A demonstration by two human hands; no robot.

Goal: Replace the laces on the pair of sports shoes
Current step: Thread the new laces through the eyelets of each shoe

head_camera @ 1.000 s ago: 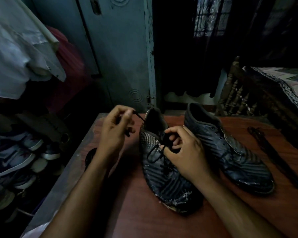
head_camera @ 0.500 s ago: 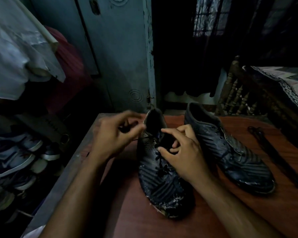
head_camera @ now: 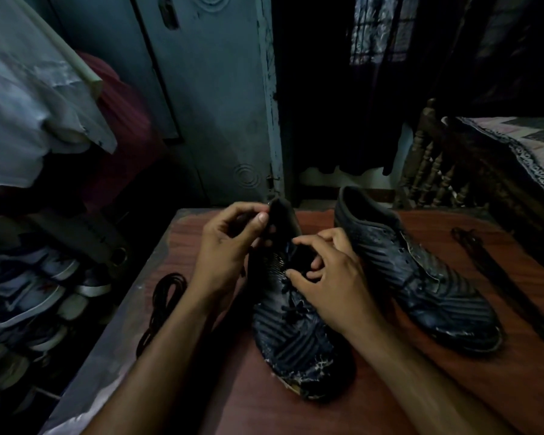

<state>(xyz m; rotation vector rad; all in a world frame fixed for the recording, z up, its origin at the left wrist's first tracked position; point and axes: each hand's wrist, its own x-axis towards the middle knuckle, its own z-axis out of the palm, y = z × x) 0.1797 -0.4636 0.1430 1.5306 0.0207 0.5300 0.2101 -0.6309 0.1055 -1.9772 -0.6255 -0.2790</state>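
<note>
Two dark sports shoes stand on a reddish wooden table [head_camera: 296, 412]. The nearer shoe [head_camera: 296, 337] is in front of me, its toe scuffed white. My left hand [head_camera: 230, 246] is at its collar and pinches a black lace end between thumb and fingers. My right hand [head_camera: 330, 277] rests on the shoe's tongue area, thumb and fingers curled round the lace at the upper eyelets. The second shoe [head_camera: 421, 277] sits to the right, untouched. A loose black lace [head_camera: 164, 296] lies coiled at the table's left edge, another lace [head_camera: 484, 262] at the right.
Several light sneakers [head_camera: 38, 296] are stacked on a low rack left of the table. Clothes [head_camera: 29, 98] hang above them. A blue-grey door [head_camera: 214, 98] stands behind the table. A carved wooden bed frame [head_camera: 437, 171] with a patterned cover is at the right.
My left hand has come in from the left toward the shoe's collar with the lace end. My right hand stays on the eyelets, fingers shifted slightly. The nearer shoe turned a little.
</note>
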